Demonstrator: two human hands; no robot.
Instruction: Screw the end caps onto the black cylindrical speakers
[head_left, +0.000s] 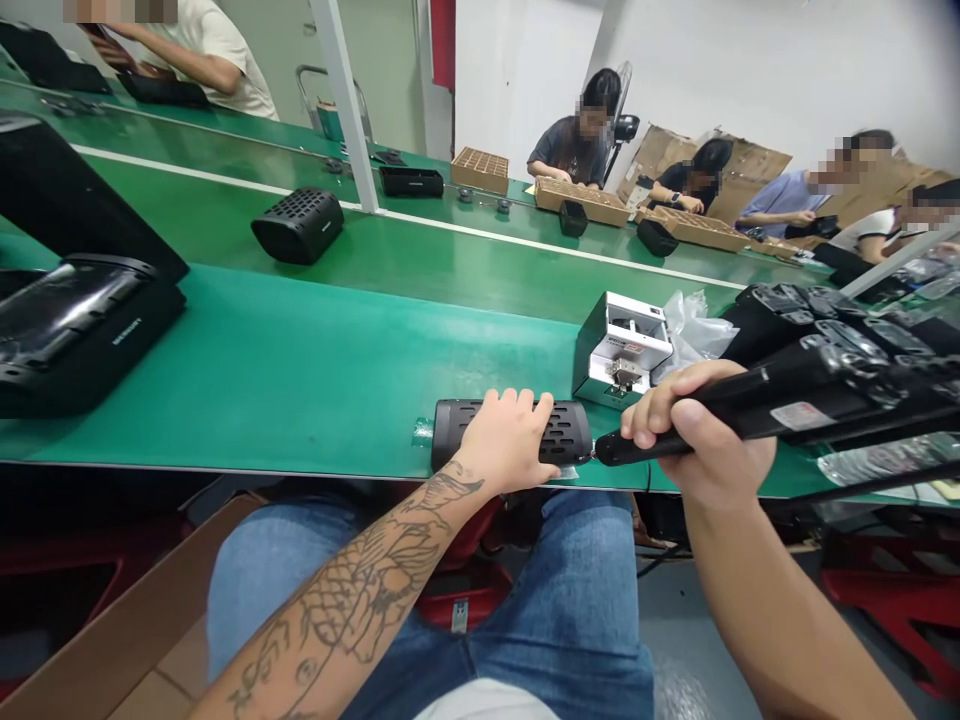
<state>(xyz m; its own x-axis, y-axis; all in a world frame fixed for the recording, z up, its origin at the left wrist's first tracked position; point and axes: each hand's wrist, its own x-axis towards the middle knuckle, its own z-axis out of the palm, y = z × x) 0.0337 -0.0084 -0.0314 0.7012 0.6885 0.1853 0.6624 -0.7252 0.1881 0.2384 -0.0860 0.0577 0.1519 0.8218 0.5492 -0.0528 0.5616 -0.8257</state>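
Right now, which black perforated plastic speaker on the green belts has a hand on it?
The slotted black plastic speaker under the left hand, on the nearest green belt; others, like the farther one, lie untouched.

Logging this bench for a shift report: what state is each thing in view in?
Left hand, spread on the speaker.
Black slotted speaker, lying lengthwise on the green bench.
Right hand, closed around the screwdriver.
Black electric screwdriver, held nearly level, tip at the speaker's end.
White screw feeder, standing upright.
Plastic bag, crumpled.
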